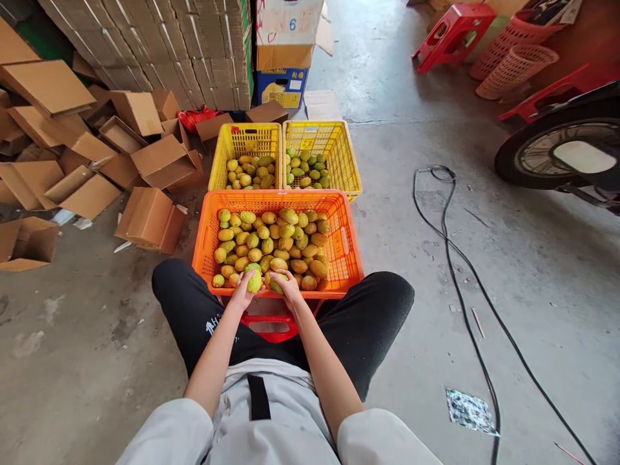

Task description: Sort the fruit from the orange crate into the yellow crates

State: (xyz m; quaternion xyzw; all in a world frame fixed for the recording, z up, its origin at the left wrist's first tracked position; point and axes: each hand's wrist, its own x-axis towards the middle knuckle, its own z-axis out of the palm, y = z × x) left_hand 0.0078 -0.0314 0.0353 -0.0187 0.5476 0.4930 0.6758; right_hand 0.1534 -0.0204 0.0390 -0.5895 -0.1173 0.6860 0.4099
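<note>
My left hand [245,289] is closed round an oval yellow-green fruit [254,279], held over the near edge of an orange plastic crate [346,274]. Close beside it, my right hand [289,287] grips another greenish oval fruit [278,283], partly covered by my fingers. Many similar fruits [285,232], yellow to orange-brown with some green, are heaped in this crate. Behind it stand two yellow crates. The left yellow crate [220,152] holds yellowish fruits, and the right yellow crate [345,145] holds mostly greener ones.
A red stool [274,328] shows between my knees. Scattered cardboard boxes [150,219] lie to the left, below stacked flattened cardboard [159,51]. On the right, a black cable [448,245] crosses the concrete floor near a motorbike wheel [537,158]. Another red stool [453,35] stands farther back.
</note>
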